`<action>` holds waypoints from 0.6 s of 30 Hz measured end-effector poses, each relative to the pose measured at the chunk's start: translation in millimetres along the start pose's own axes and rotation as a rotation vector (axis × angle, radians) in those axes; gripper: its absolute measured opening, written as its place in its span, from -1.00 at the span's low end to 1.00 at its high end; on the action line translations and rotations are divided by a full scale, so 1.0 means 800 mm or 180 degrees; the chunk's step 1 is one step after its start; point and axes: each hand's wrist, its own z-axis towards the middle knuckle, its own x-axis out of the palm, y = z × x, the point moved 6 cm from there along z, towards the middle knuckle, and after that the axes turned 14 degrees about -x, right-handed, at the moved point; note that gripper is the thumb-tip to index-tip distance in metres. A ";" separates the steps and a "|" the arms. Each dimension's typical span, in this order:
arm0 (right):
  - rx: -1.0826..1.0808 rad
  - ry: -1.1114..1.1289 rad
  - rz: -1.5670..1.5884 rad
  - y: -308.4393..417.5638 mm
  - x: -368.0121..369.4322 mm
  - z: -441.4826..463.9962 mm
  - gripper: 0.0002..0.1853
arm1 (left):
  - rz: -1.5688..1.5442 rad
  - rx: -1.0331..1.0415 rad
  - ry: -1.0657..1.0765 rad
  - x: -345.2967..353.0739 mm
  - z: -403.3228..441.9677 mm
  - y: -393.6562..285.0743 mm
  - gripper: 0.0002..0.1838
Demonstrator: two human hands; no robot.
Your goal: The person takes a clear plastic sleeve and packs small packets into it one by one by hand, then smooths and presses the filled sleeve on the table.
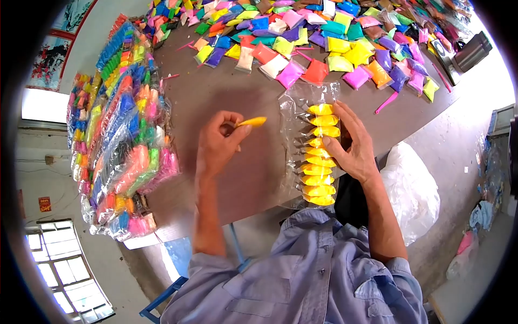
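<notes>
My left hand (218, 141) pinches a small yellow packet (252, 122) by one end, above the table and left of a clear plastic bag (294, 156). Several more yellow packets (318, 170) lie stacked in a row, running from the table's near edge away from me, on or in the bag; I cannot tell which. My right hand (353, 146) rests against the right side of this row, fingers stretched out and thumb apart, touching the upper packets. Its fingertips lie near the packet at the far end.
A heap of small coloured packets (288, 46) covers the far side of the brown table (243, 189). Filled clear bags of coloured packets (127, 129) are piled at left. Pink plastic sticks (386, 102) lie about. A dark metallic cup (472, 51) stands far right; a white plastic bag (411, 191) is below.
</notes>
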 end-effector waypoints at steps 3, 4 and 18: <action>0.0018 0.0003 -0.0051 -0.001 0.000 0.001 -0.25 | -0.0055 0.0163 0.0148 0.029 0.012 -0.024 -0.77; 0.0013 0.0004 -0.0057 -0.002 0.000 0.001 -0.26 | 0.0081 0.0221 0.0197 0.040 0.016 -0.030 -0.78; 0.0148 -0.0013 -0.0108 -0.004 0.003 0.004 -0.24 | -0.0413 0.0735 0.0318 0.094 0.051 -0.071 -0.88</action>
